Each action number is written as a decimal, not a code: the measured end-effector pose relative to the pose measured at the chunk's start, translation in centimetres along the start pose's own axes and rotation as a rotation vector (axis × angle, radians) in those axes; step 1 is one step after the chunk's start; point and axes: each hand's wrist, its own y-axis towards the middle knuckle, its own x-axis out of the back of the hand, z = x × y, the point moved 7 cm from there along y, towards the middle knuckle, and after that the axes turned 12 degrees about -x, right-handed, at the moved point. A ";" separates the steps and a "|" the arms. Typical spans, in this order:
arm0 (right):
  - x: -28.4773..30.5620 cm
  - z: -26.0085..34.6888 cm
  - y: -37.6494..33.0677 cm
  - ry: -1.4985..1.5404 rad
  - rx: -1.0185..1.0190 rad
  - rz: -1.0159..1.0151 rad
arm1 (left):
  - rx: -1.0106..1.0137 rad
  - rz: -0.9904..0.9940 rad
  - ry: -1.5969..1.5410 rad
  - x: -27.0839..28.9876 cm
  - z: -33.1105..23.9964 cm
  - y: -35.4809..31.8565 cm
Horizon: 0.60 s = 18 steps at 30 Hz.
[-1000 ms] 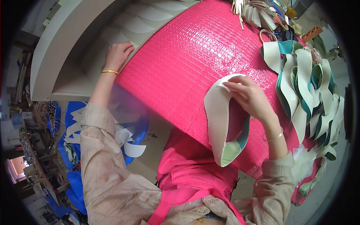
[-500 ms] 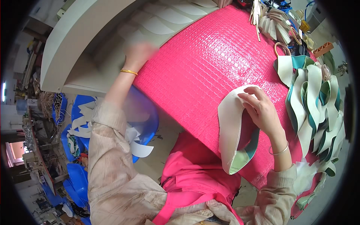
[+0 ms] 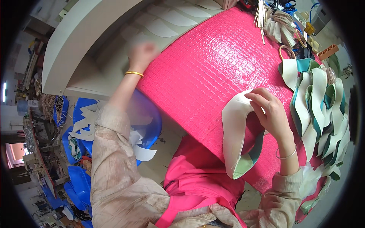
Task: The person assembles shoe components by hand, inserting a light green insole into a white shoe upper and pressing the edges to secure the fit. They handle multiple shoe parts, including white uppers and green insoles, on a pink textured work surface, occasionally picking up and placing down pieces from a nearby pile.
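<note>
My right hand has its fingers curled at the top edge of a white shoe upper with a green lining. The upper forms a curved loop over the pink table, and its lower end hangs near the table's front edge. My left hand, with a gold bangle at the wrist, reaches to the lip of a pale, hooded machine. Its fingers are blurred, so whether they hold anything is not visible. Close beyond it, several white curved pieces lie in rows on the machine's bed.
A shiny pink-covered table fills the middle. The machine's pale hood arches at left. Blue bins with white scraps stand below. Stacked green-lined uppers hang along the right edge, with bundled strips at the far right.
My left hand has shifted slightly right along the machine's lip. My right hand and the shoe upper are almost unmoved, only a little lower and further right.
</note>
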 end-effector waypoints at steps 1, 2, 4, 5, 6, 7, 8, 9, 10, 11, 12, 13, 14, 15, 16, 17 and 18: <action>0.1 0.0 0.2 0.014 0.004 0.008 | 0.056 0.008 -0.083 -0.2 0.6 -0.1; 0.1 0.0 0.5 0.031 0.012 0.013 | 0.110 0.015 -0.161 -0.2 1.0 -0.1; 0.2 -0.3 2.1 0.072 0.055 0.020 | -0.119 -0.130 -0.063 -0.1 0.1 -0.1; 0.2 -0.4 3.2 0.091 0.077 0.026 | -0.231 -0.202 -0.015 0.1 -0.4 -0.3; 0.4 -0.3 4.6 0.118 0.057 0.061 | -0.155 -0.197 -0.017 0.1 0.0 -0.2; 0.1 -0.9 6.3 0.141 0.019 0.098 | -0.078 -0.193 -0.019 0.2 0.3 -0.2; -0.6 -1.8 8.1 0.247 -0.093 0.131 | 0.004 -0.191 -0.016 0.5 0.8 -0.4; -1.4 -2.9 10.0 0.365 -0.120 0.148 | -0.018 -0.267 0.015 1.5 0.4 -0.4; -1.9 -2.9 11.5 0.535 -0.158 0.180 | -0.038 -0.341 0.054 2.7 -0.1 -0.5; -2.8 -3.0 12.4 0.699 -0.289 0.234 | -0.061 -0.419 0.091 4.2 -0.6 -0.4; -4.1 -3.2 12.8 0.864 -0.435 0.286 | -0.003 -0.411 0.045 5.1 -0.5 -0.1; -5.3 -2.5 13.3 0.917 -0.490 0.351 | 0.056 -0.403 0.000 6.6 -0.3 0.4; -6.6 -1.5 13.7 0.970 -0.545 0.418 | 0.117 -0.394 -0.043 8.0 -0.4 0.7; -7.9 0.1 13.9 0.985 -0.546 0.479 | 0.056 -0.413 -0.123 9.3 -1.8 1.2; -9.1 2.5 13.9 1.065 -0.556 0.580 | -0.002 -0.431 -0.190 11.0 -3.6 1.4; -10.7 4.4 14.0 1.137 -0.570 0.689 | 0.014 -0.337 -0.231 11.9 -5.4 1.8; -11.8 6.4 13.8 1.242 -0.602 0.798 | -0.014 -0.240 -0.271 12.6 -6.9 2.1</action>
